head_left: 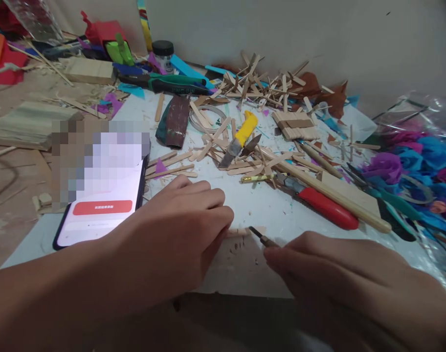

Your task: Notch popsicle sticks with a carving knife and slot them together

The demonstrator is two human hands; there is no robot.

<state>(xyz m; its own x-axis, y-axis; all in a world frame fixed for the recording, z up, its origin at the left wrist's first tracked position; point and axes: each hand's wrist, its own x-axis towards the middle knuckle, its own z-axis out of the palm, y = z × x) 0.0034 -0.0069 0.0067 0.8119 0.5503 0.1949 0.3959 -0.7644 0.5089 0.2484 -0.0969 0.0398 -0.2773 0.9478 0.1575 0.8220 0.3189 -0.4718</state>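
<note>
My left hand (179, 230) lies knuckles up at the front of the white work sheet (259, 205), fingers curled down and pressing a small wooden stick piece (239, 232) whose end shows past the fingertips. My right hand (340, 274) is closed round a small craft knife (262, 237); its dark blade tip points left and meets the end of that stick piece. Small dark shavings lie just below the blade.
A lit phone (101, 205) lies left of my left hand. Behind are loose popsicle sticks (259, 88), a yellow-handled cutter (241, 134), a red-handled tool (327, 208), a long dowel (340, 198), green-handled pliers (171, 84) and blue and purple paper flowers (410, 171) at right.
</note>
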